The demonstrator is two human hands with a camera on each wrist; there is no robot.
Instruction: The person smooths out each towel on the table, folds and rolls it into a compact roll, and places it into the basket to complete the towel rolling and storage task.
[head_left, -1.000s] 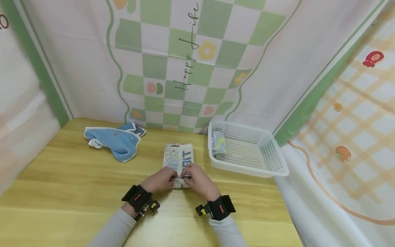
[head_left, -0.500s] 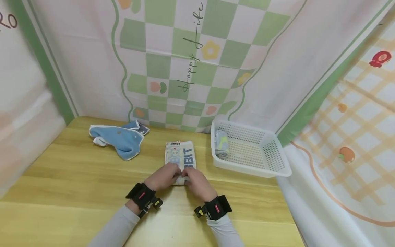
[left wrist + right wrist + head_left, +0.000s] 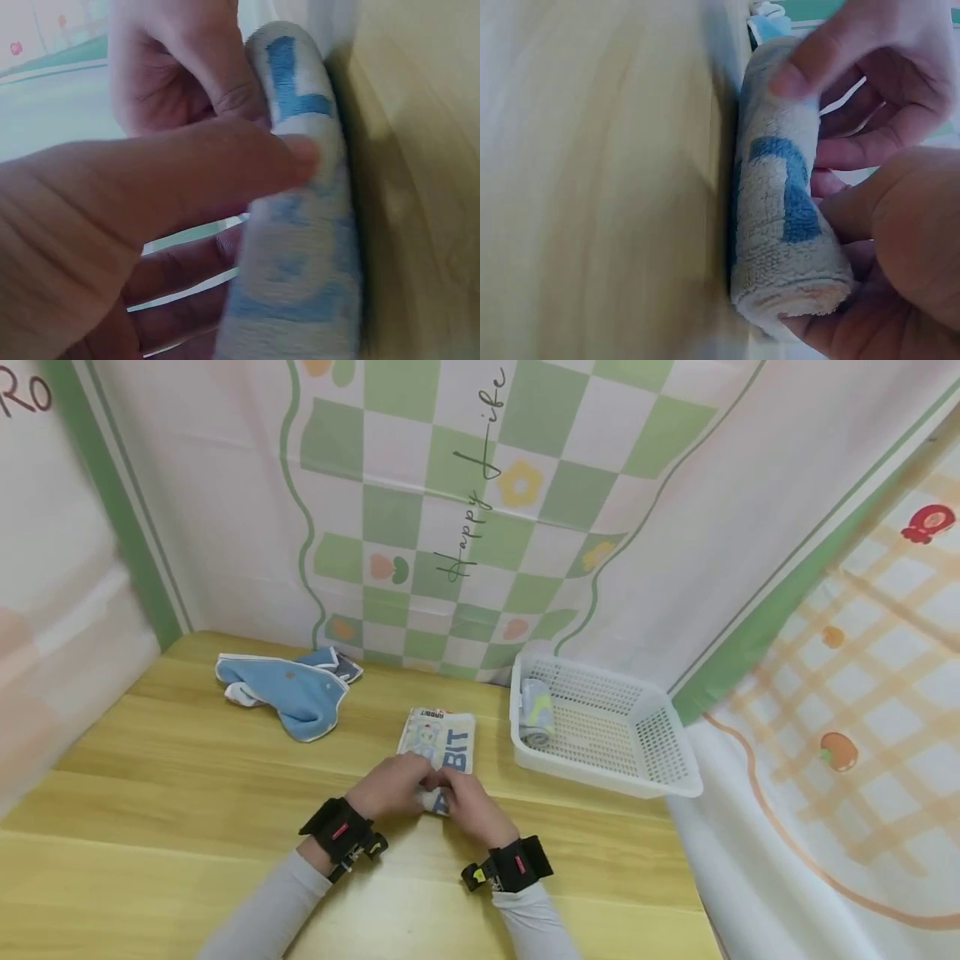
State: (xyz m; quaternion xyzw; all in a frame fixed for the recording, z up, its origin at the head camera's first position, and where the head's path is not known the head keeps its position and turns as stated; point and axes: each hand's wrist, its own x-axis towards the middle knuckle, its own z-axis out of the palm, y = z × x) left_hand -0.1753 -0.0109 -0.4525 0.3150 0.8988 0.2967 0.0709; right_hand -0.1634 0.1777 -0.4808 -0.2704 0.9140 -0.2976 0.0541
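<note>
Towel [image 3: 438,745], cream with blue lettering, lies on the tabletop [image 3: 187,785] in the head view, its near, rolled end held in the fingers of the left hand [image 3: 393,787] and right hand [image 3: 474,803], its flat part reaching beyond them. In the left wrist view the left thumb [image 3: 210,166] presses across the roll, the other fingers behind it. The right wrist view shows the right hand's fingers closed about the roll's spiral end.

It was a cloth-screened booth, its wider room unclear: printed curtains [image 3: 420,518] hung far, left and right around a wood-grain tabletop [image 3: 187,760].
</note>
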